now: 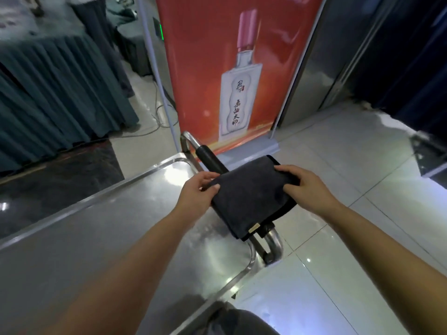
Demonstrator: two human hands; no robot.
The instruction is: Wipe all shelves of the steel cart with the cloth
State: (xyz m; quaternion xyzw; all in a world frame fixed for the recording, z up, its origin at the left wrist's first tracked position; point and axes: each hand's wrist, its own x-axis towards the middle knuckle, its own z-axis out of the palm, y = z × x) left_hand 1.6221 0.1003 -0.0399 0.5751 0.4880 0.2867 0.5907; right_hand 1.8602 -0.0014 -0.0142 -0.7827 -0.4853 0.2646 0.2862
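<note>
Dark grey cloth [251,197] is lying folded over the black grip of the cart handle [210,158], and I am watching it through the head camera. I am seeing two bare hands holding it. My left hand [198,189] is pinching the cloth's left edge, with the thumb on top and the fingers curled under. My right hand [303,183] is gripping the right side, fingers bent over the top of the cloth. A small tan tag [253,228] is showing at the cloth's near corner.

The steel cart [108,226] is sitting below my arms. Its top shelf is shining and has a raised rim going round it. The handle is bending down at both ends to meet the cart.

Behind the handle a red banner [232,68] is standing on the pale tiled floor [338,165], showing a white bottle with a pink cap. Off to the left, a table with a grey-green pleated skirt [55,93] is standing well apart from the cart.
</note>
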